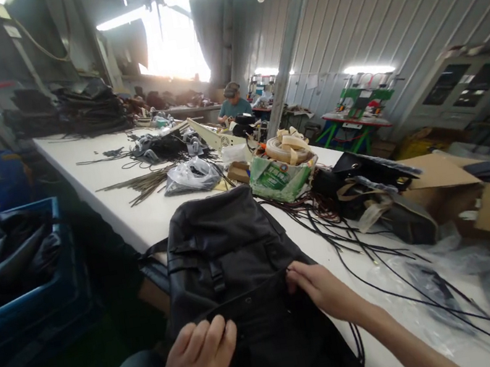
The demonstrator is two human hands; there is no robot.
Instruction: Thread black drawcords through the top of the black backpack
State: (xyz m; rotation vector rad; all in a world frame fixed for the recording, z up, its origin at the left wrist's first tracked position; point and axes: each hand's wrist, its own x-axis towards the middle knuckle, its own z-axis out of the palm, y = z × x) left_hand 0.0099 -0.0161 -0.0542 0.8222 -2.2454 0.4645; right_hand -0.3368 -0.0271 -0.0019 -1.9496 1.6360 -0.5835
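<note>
A black backpack point(229, 230) lies over the near edge of the white table, its buckle strap and front pocket facing up. My left hand point(199, 357) is closed on the edge of the backpack's flap at the lower left. On the right side, my right hand point(311, 285) pinches the same edge between thumb and fingers. A small round snap point(247, 300) shows on the fabric between my hands. The lower part of the backpack is dark and hard to make out.
Black cords point(353, 240) trail across the table's right side. Beyond the backpack are a clear plastic bag point(192, 175) and a green-white bag point(279, 178) with webbing rolls. An open cardboard box point(442, 182) is at right, a blue crate point(59, 239) at left. A person point(234, 104) sits farther back.
</note>
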